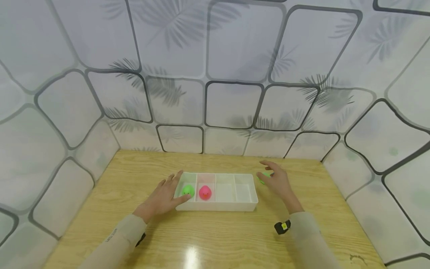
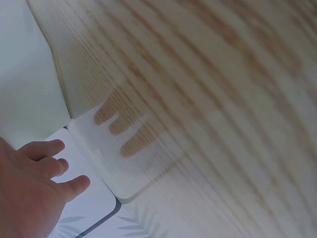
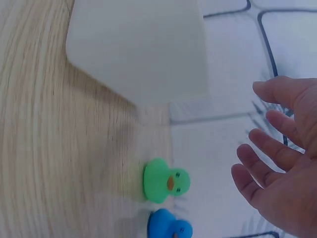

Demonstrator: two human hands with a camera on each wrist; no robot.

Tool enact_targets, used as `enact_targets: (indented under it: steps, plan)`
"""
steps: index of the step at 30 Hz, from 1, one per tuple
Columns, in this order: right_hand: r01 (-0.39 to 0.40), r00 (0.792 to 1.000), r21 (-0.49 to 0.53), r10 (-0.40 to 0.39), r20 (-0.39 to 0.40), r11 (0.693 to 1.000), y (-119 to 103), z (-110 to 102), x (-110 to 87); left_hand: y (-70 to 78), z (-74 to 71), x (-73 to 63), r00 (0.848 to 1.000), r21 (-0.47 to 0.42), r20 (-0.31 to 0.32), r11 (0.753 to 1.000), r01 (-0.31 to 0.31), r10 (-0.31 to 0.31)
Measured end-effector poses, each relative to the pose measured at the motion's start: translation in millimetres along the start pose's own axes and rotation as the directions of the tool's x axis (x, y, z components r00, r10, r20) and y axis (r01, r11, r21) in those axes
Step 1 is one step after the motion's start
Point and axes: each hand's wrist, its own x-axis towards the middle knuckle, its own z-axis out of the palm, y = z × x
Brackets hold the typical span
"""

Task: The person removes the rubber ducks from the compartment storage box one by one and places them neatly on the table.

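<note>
A white divided tray lies in front of me. A green rubber duck sits in its leftmost compartment and a pink rubber duck in the one beside it. My left hand is at the tray's left end, fingers extended along that side and thumb over the front corner. To the right of the tray, my right hand hovers over another green duck, fingers parted and holding nothing. The right wrist view also has a blue duck beside that green one; in the head view the hand hides it.
The wooden table runs back to a patterned wall covering, which also encloses the left and right sides. Two compartments at the tray's right end hold nothing. A dark curved mark lies near the front right.
</note>
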Motion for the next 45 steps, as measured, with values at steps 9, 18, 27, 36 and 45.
enact_targets:
  steps: [9,18,27,36,45]
  plan:
    - [0.103,0.993,0.027,-0.105,0.048,0.994,-28.1,18.6,-4.8,-1.7,2.3,0.9,1.0,0.008,-0.002,1.0,-0.001,0.001]
    - [0.218,0.973,0.049,-0.22,0.064,0.975,-41.3,40.4,-6.6,-1.4,2.1,0.6,1.0,0.007,-0.006,1.0,-0.004,0.004]
    - [0.227,0.966,0.057,-0.232,0.116,0.972,-47.8,56.3,-9.2,-1.3,2.6,1.0,1.0,0.005,0.001,1.0,0.006,-0.006]
    - [0.219,0.954,0.082,-0.231,0.189,0.972,-58.9,70.5,-10.7,1.0,1.1,0.0,1.0,-0.004,0.004,1.0,0.009,-0.009]
    - [0.269,0.937,0.107,-0.286,0.203,0.957,-68.6,83.5,-13.6,-0.3,2.1,0.1,1.0,0.0,-0.006,1.0,0.001,-0.001]
